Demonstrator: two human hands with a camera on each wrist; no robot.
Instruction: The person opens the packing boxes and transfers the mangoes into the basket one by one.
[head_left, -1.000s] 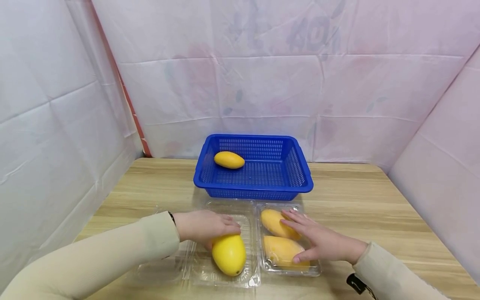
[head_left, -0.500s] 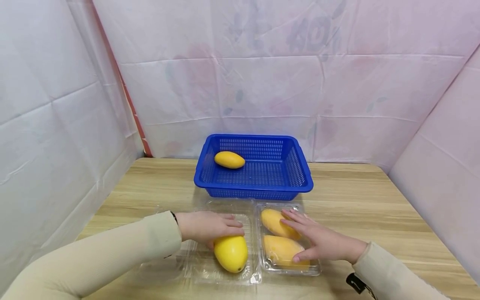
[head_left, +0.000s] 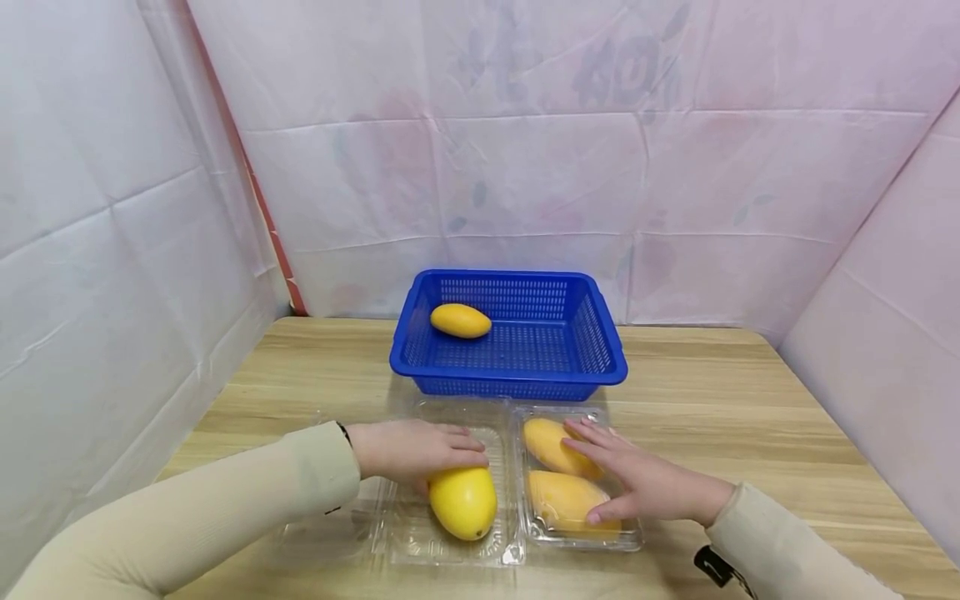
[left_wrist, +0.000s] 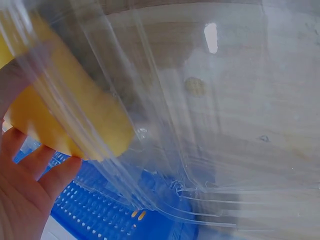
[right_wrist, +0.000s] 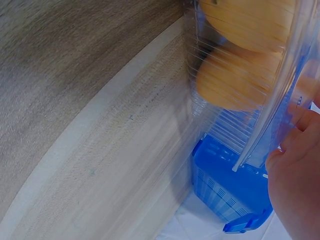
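Note:
My left hand (head_left: 420, 450) grips a yellow mango (head_left: 462, 506) from its far side, over an open clear plastic clamshell box (head_left: 442, 550). In the left wrist view, fingers and thumb lie on opposite sides of that mango (left_wrist: 100, 117), seen partly through clear plastic. To the right stands a second clear box (head_left: 577, 543), its lid down over two mangoes (head_left: 562, 500). My right hand (head_left: 637, 479) rests on that lid with fingers spread. In the right wrist view, the mangoes (right_wrist: 232, 80) show through the box's ribbed side.
A blue perforated basket (head_left: 510, 379) stands behind the boxes, with one mango (head_left: 461, 321) at its left. The open box's transparent lid (head_left: 322, 537) lies to the left, partly under my left forearm. White cloth walls (head_left: 525, 183) surround the wooden table (head_left: 705, 400).
My left hand and its mango have shifted slightly to the right, and the open box has slid slightly away from me. My right hand stays where it was.

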